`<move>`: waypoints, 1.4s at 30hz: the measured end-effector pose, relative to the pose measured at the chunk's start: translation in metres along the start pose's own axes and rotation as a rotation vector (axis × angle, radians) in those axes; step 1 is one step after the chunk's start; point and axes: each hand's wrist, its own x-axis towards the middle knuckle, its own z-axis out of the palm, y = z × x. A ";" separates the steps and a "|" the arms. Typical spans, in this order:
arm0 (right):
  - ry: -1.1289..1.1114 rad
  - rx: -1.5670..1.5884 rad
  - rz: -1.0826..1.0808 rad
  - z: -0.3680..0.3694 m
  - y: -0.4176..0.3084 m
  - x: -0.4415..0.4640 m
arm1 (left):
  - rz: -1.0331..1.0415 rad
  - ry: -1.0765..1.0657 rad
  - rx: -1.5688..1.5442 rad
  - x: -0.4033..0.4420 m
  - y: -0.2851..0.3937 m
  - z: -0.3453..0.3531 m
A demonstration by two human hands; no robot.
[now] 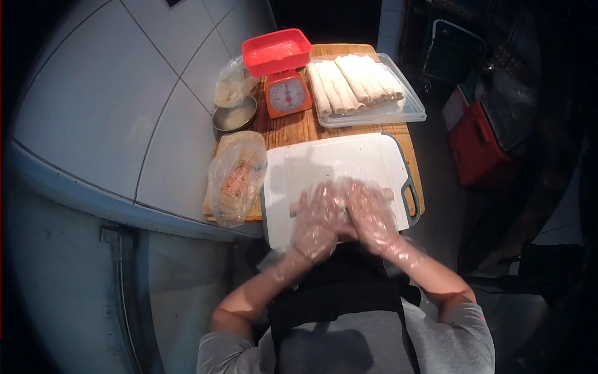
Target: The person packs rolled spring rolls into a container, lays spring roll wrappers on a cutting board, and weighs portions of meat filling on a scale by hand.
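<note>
Person works at the board (pixel 277 234), 2 hands in clear plastic gloves (pixel 311 242). Left hand (pixel 319 215): over the board's near half, fingers extended, palm down on a pale roll (pixel 294 209); not clenched. Right hand (pixel 372 215): just beside the left, over the same half of the board, fingers extended on the same roll; not clenched either. Roll lies crosswise on the board, 2 ends poking out past the hands, middle hidden. Thumbs are blurred, exact contact there can't be told.

Board is white with a dark edge and 1 handle at its right side. It lies on a wooden table (pixel 266 132). Beyond the board, to the right: clear tray (pixel 408 116) with a row of pale rolls (pixel 355 81), side by side. Beyond the board, to the left: orange scale (pixel 288 96) topped by a red pan (pixel 277 53), dial facing the board. Farther left beyond the board: metal bowl (pixel 253 112), pale contents, and a small clear bag (pixel 232 84). Left of the board, near its edge: larger bag (pixel 237 181) with pinkish filling. Well right of the board, lower down: red box (pixel 478 149).
</note>
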 end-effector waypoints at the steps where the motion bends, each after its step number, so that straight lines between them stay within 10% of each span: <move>1: -0.045 0.049 0.018 -0.011 -0.005 -0.007 | 0.022 0.002 0.001 -0.015 0.005 0.003; 42: -0.034 0.068 -0.210 -0.012 -0.006 0.056 | 0.153 0.281 -0.198 -0.002 -0.052 -0.025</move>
